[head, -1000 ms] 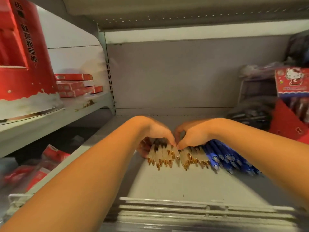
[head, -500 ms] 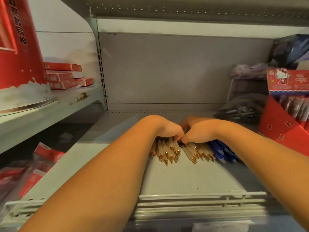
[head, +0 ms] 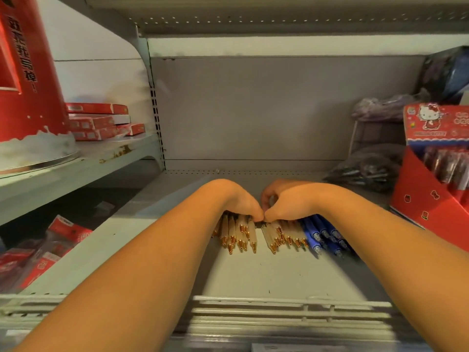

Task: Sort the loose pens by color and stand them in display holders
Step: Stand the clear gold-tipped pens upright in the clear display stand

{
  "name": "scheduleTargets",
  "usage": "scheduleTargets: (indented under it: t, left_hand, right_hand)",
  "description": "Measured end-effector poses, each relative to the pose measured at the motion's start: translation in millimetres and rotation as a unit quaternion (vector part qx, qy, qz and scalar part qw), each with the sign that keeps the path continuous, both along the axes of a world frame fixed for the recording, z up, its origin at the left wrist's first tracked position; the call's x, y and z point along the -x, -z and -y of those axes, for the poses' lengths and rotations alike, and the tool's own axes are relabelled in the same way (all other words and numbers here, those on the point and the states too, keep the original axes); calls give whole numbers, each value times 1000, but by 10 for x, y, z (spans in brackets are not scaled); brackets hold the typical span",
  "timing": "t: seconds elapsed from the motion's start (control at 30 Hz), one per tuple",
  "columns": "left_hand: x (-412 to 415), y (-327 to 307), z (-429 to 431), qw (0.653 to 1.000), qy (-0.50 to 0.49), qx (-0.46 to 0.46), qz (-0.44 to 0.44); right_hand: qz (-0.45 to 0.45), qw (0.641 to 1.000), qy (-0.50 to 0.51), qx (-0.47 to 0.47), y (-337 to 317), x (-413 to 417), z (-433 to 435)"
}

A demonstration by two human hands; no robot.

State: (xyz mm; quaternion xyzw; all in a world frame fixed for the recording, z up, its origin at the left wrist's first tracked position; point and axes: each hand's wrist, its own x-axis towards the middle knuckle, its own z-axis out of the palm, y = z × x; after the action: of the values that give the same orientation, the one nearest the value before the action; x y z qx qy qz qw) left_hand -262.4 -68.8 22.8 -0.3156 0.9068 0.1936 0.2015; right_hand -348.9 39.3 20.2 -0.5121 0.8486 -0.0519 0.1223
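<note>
Cream pens (head: 243,235) with gold tips lie flat on the grey metal shelf (head: 266,275), tips toward me, split into two small bunches with a narrow gap between them. Blue pens (head: 322,235) lie just beside the right bunch, touching it. So the colours look roughly grouped already, which I'd call the sorting half mostly done for what I can see.

My left hand (head: 238,201) covers the far ends of the left bunch and my right hand (head: 286,204) covers the right bunch, thumbs meeting over the gap. The fingers are hidden behind the knuckles, so I cannot tell whether either hand grips pens or only presses on them.

No pen from these piles stands upright yet. A red display box (head: 426,209) sits well apart on the right; standing the pens is all left to do.
</note>
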Motion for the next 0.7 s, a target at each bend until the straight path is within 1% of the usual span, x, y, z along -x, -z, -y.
scheduleTargets:
  t: [0.3,0.47,0.6,0.7]
  left_hand:
    - [51,-33,-65,998,14,23,53]
    - [76,-1,-128,998,17,38,51]
    - [71,-10,-152,998,8,55,41]
    - [59,19,-210,996,4,79,45]
  right_hand:
    - [2,1000,-10,-14,-12,-30,19]
    - [6,1000,17,-8,-13,-20,23]
    - [14,999,39,20,-31,-4,0]
    - [25,997,54,58,-55,29,-24]
